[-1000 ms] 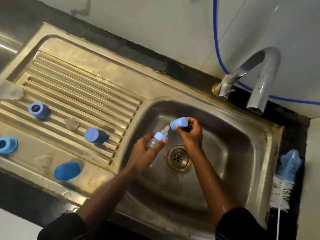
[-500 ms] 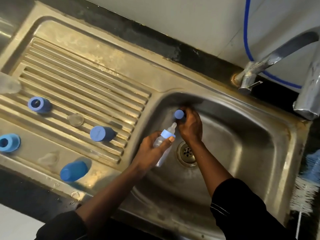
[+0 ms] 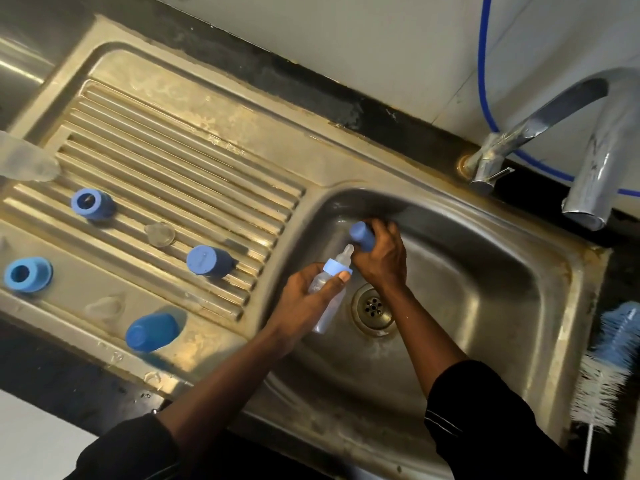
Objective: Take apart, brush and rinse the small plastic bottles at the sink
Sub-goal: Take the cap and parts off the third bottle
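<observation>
Over the sink basin [image 3: 485, 306], my left hand [image 3: 304, 303] grips a small clear bottle [image 3: 329, 306] with a blue collar and a clear teat pointing up. Just above it, my right hand [image 3: 381, 261] holds the bottle's blue cap [image 3: 362, 235], lifted off the teat. On the ribbed draining board [image 3: 180, 161] lie two blue caps [image 3: 209, 261] [image 3: 150, 332], two blue collar rings [image 3: 91, 202] [image 3: 27, 274], a clear teat [image 3: 160, 234] and a clear bottle body [image 3: 26, 161] at the left edge.
A chrome tap [image 3: 585, 161] arches over the basin's far right, with no water running. A bottle brush [image 3: 609, 362] with blue and white bristles lies on the dark counter right of the sink. The drain [image 3: 373, 309] sits under my hands. A blue hose [image 3: 485, 64] runs along the wall.
My right hand has pulled the blue cap off the bottle and carried it up toward the basin's back wall. The camera has shifted closer and to the left.
</observation>
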